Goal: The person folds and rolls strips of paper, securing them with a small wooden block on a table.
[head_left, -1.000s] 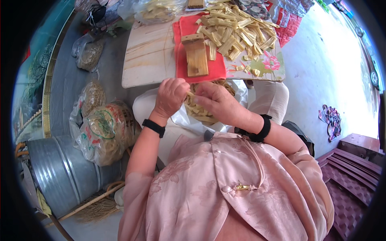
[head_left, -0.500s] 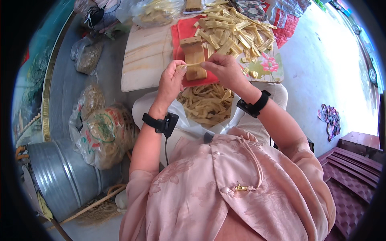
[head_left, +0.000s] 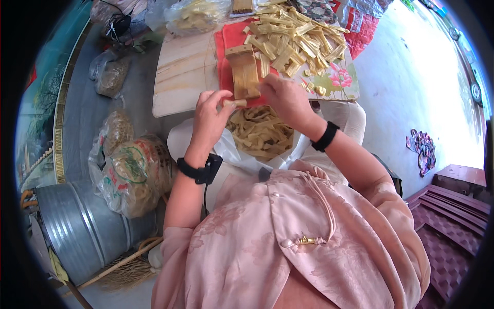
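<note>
We pinch a short tan strip [head_left: 235, 103] between left hand [head_left: 212, 119] and right hand [head_left: 284, 98], wooden block [head_left: 243, 72] just beyond.

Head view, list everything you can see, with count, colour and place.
Short strip: one, pale yellow, pinched between both hands.
Wooden block: one, tan, on the red cloth.
Cut strips: many, yellow, heaped on the table.
White bag: one, in the lap, full of strips.
Printed sack: one, at the left.
Metal tub: one, grey, lower left.
Left hand: black wristband.
Right hand: black wristband.
</note>
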`<state>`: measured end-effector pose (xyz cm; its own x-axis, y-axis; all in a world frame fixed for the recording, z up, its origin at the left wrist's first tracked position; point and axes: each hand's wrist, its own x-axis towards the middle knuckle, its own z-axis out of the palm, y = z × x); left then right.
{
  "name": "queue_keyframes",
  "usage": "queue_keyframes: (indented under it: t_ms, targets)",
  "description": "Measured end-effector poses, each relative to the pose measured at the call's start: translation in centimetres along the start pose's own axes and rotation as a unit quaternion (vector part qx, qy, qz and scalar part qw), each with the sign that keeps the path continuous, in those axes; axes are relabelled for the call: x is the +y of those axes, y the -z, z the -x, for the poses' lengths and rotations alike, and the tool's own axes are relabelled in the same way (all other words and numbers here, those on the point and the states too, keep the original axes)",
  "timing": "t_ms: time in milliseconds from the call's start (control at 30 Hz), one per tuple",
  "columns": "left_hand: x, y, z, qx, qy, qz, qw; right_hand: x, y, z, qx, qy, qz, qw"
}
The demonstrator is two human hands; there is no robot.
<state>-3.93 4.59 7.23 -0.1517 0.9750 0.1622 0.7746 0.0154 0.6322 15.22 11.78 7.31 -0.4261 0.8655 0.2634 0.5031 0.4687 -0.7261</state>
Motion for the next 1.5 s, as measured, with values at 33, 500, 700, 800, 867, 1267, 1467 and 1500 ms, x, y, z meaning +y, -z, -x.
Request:
queue_keyframes:
  t_ms: [33,500,700,800,867,1267,1467,1500]
  targets:
    - [-0.1,-0.1,0.7,0.052,-0.073,-0.035,0.995,-1.0,0.4,0.5,0.004,0.042,0.020,0.999]
    - [1.5,-1.3,4.4,-0.236,0.193,0.703,0.643,-5.1,-0.4,4.0,-0.183,-0.109,-0.506,0.836]
    - [4.2,-0.8,4.1,-0.096,0.041,0.211,0.972,-3.8,-1.5,3.3,-0.058,0.013,-0.310,0.949]
    - [5.2,0.0,4.2,0.047,-0.075,0.062,0.994,-3.6,-1.1,2.9,-0.066,-0.050,-0.361,0.929]
    - [5.6,0.0,3.8,0.161,-0.145,0.080,0.973,-4.7,-0.5,3.1,-0.193,-0.240,-0.554,0.773]
    - [5.4,1.3,3.1,-0.135,0.080,0.619,0.769,-4.4,2.4,2.8,-0.086,0.090,-0.208,0.970]
    - [4.9,1.0,2.5,-0.032,-0.053,0.435,0.898,-4.9,3.3,3.2,-0.280,-0.139,-0.492,0.813]
    - [4.8,1.1,2.7,-0.043,0.014,0.435,0.899,-4.4,3.1,3.0,-0.256,-0.111,-0.446,0.851]
